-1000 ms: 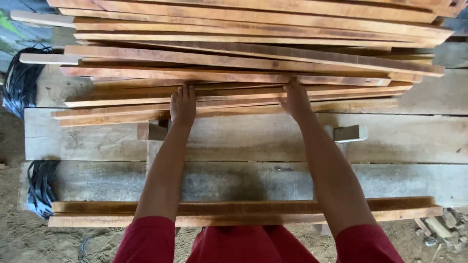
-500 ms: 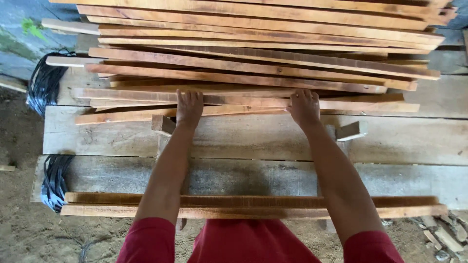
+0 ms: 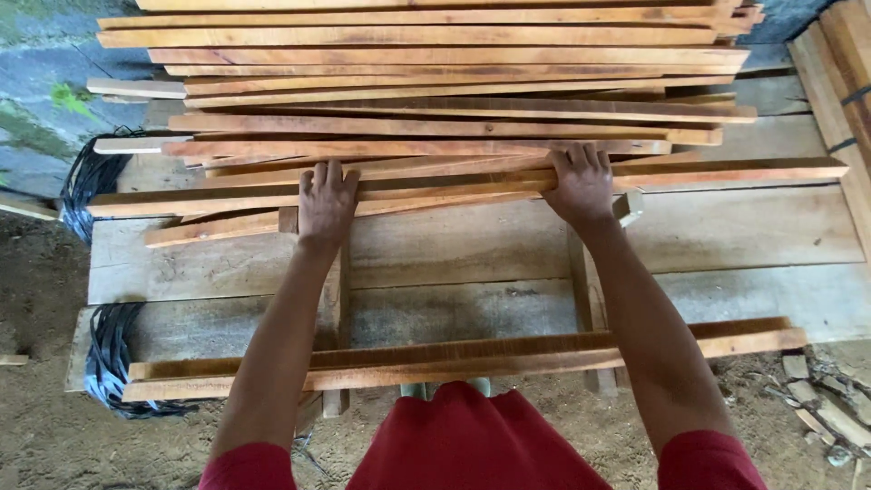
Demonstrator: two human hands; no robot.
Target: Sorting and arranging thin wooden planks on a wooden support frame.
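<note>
Left hand: your left hand (image 3: 325,201) lies palm down, left of centre in the frame, fingers curled over the far edge of the long wooden strip (image 3: 454,186), clamped on it.
Right hand: your right hand (image 3: 581,184) sits right of centre, fingers wrapped over the same strip, gripping it.
Strip: it runs almost the full width of the frame, from the left edge near the black cords to the far right, at the near edge of the pile and slightly tilted, its right end higher in the frame.
Pile: the stack of wooden strips (image 3: 435,82) fills the upper half of the frame, laid crosswise, ends uneven.
Table: the pile rests on a rough plank table (image 3: 744,236) with grey, worn boards across the middle of the frame.
Near strips: two more strips (image 3: 454,358) lie side by side at the table's near edge, under your forearms, in the lower part of the frame.
Cords: bundles of black cords (image 3: 86,177) hang at the left edge of the table, upper and lower left.
Ground: sandy ground (image 3: 54,445) shows at lower left, with wood scraps (image 3: 821,399) at lower right.
</note>
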